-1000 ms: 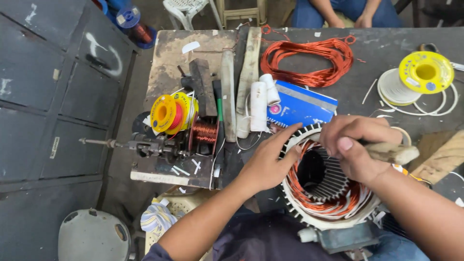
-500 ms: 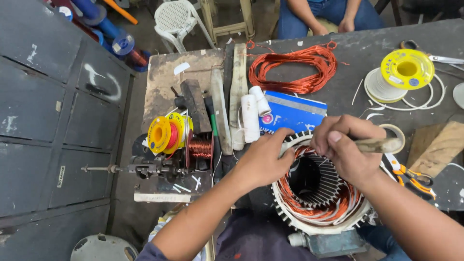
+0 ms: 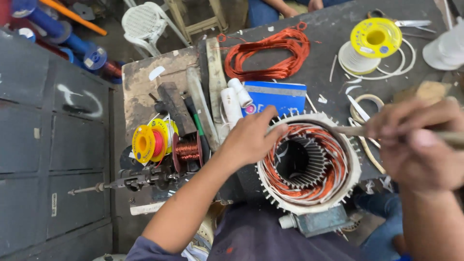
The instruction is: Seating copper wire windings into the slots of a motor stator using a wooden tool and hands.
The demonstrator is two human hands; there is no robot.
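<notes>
**Working the copper windings of a motor stator**

We are closing our right hand [image 3: 415, 145] in a tight grip around a thin pale stick [image 3: 355, 129], whose tip is reaching over the rim of the motor stator [image 3: 309, 164]. Our left hand [image 3: 249, 137] is resting with curled fingers on the stator's upper left edge; it is steadying the ring and is not grasping any loose thing that we can see.

The stator is sitting right in front of us, at the near edge of the counter [image 3: 328, 43], its hollow core facing up. As far as we can judge, the winding is well advanced: copper coils are lying all around the ring and pale insulation strips are sticking out along the rim. The coils are looking loose and uneven, so shaping and tidying seem to be remaining.

Further out, a blue box [image 3: 275, 96] is lying just beyond the stator, with white tubes [image 3: 234, 99] beside it and a loose hank of copper wire [image 3: 266, 53] behind. A yellow spool [image 3: 376, 37] is standing to the far right. On a side board to the left, a yellow and red reel [image 3: 152, 141] is sitting next to a small copper coil [image 3: 186, 151]. Dark metal cabinets [image 3: 48, 145] are filling the left, and a white plastic chair [image 3: 145, 21] is standing beyond.
</notes>
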